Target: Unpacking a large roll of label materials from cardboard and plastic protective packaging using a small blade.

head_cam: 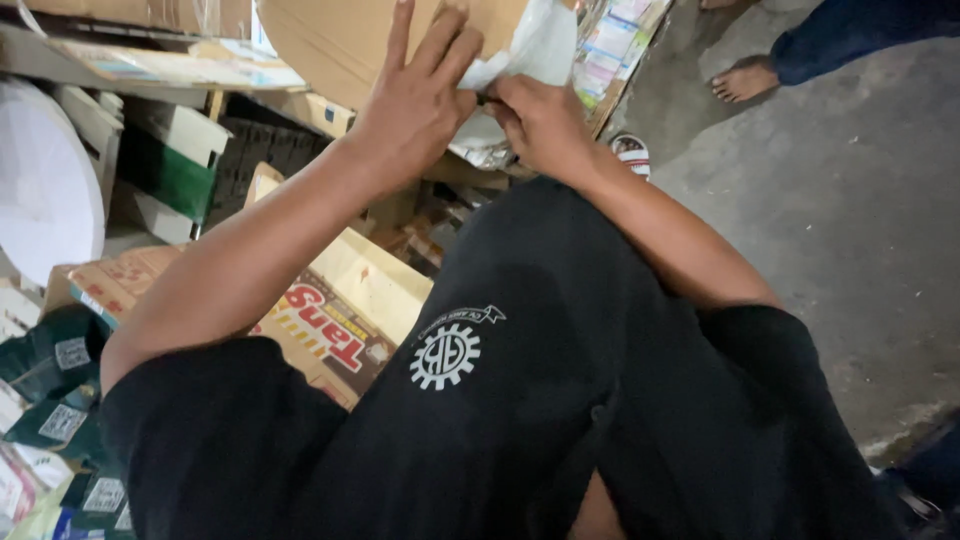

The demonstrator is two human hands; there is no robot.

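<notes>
Closest to the camera is the person's own lap: black trousers [560,400] with a white gear-shaped print on the thigh, one knee pulled up high so both forearms can reach over it.

Just past the knee, both hands meet on the same thing. The left hand [415,100] has its fingers spread wide and flat, pressed against the big brown cardboard sheet [330,40] and over one edge of a white plastic wrapper [535,45]. It looks like it's pinning the stuff in place more than gripping it. The right hand [540,120] is closed up tight, thumb and fingertips pinching the wrapper's lower edge right beside the left hand's fingers. My guess is one hand steadies while the other pulls or peels, hence the pinch.

The wrapper itself is pale, a bit translucent and crumpled, sitting against the cardboard near the top edge of the view. Something shiny and silvery [485,152] peeks out under it, can't tell what exactly.

Left of the arms, down on the floor, there's an open printed carton [340,320] with red lettering, dark green packs [50,370] stacked toward the bottom left corner, and a white round disc [40,185] leaning by the left edge.

Farther back, a stack of colourful printed packets [615,45] stands behind the wrapper. Beyond that is bare grey concrete floor [830,200], with someone else's bare foot [745,78] and a dark trouser leg at the top right, well apart from the hands.
</notes>
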